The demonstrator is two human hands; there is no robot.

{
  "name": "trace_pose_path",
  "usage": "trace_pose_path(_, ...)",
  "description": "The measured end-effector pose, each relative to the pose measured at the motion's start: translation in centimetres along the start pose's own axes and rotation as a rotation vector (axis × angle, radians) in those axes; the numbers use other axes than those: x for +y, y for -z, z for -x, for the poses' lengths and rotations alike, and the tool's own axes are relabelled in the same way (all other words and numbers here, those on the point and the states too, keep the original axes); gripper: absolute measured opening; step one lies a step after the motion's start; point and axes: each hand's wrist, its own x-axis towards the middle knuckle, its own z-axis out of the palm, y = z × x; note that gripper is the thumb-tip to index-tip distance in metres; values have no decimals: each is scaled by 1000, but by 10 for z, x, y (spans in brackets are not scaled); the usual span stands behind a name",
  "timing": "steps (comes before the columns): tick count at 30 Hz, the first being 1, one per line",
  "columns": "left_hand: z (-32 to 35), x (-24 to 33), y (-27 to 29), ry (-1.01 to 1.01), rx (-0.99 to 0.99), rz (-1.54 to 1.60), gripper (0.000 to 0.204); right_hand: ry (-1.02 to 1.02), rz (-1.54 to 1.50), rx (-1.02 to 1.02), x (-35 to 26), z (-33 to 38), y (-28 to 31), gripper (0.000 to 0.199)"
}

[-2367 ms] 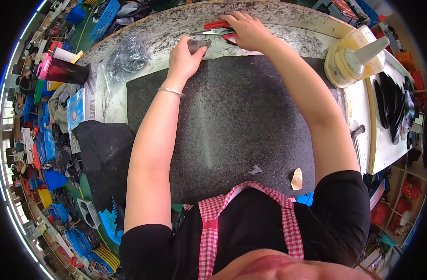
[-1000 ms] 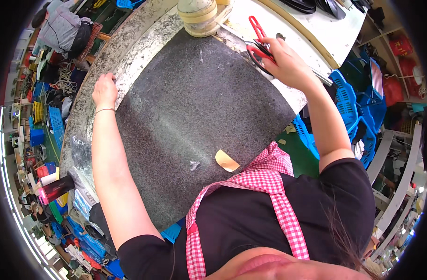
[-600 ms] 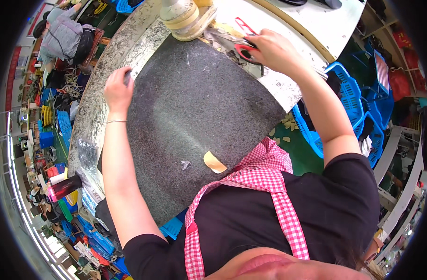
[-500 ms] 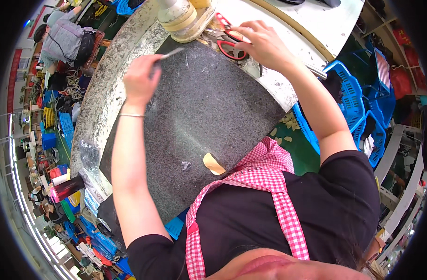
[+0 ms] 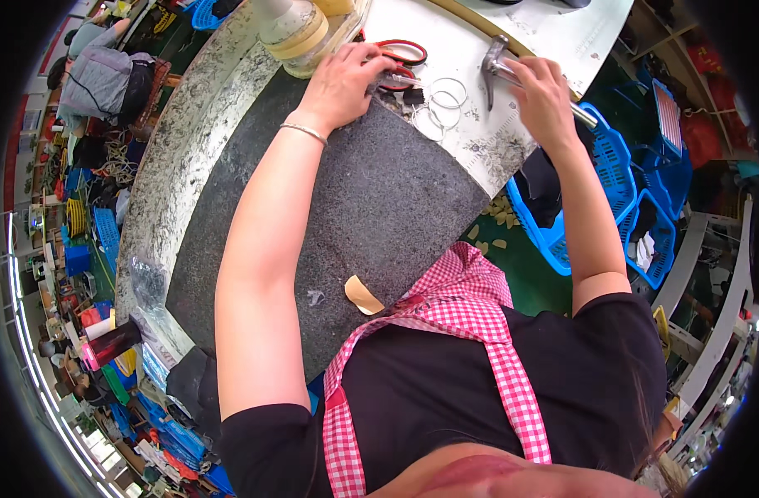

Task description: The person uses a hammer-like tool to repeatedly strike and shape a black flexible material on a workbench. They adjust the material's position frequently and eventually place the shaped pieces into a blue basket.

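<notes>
Right hand (image 5: 544,91) is wrapped around the handle of a grey metal hammer (image 5: 500,65), whose head hangs just above the pale worktop (image 5: 479,124). Left hand (image 5: 346,79) lies fingers down on the red-handled scissors (image 5: 400,62) beside a small dark scrap (image 5: 413,94) and several thin wire rings (image 5: 442,100); whether its fingers close on the scissors cannot be told. Both tools sit at the far edge of the dark speckled stone slab (image 5: 355,207), next to a cream roll of tape (image 5: 301,37).

Judgement: a clean blow calls for the left fingers to stay clear of the hammer's path and the workpiece to lie flat on the firm top.

A tan oval patch (image 5: 363,295) lies on the slab near the checked apron (image 5: 471,307). Blue plastic baskets (image 5: 612,174) stand beside the bench. The hammer handle is mostly hidden in the palm; the scrap is too small to identify
</notes>
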Motion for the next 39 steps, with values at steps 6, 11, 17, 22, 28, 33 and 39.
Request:
trace_pose_path(6,6,19,14,344,-21,121,37,136,-333,-224,-75,-3,-16,25)
trace_pose_path(11,21,45,0,296,120,227,35,124,-320,-240,-58,-12,-24,22)
trace_pose_path(17,69,70,30,323,152,288,37,162,-539,2,-129,-113,-22,36)
trace_pose_path(22,221,121,114,617,41,10,52,337,-829,-266,-259,-120,-16,38)
trace_pose_path(28,402,276,172,717,-23,321,56,1210,-720,-673,-414,-7,-2,74)
trace_pose_path(33,430,391,169,1413,346,1020,28,1711,-840,-811,-408,56,28,77)
trace_pose_path(39,531,516,154,2031,1110,4,23,1672,-1282,-874,-505,102,81,53)
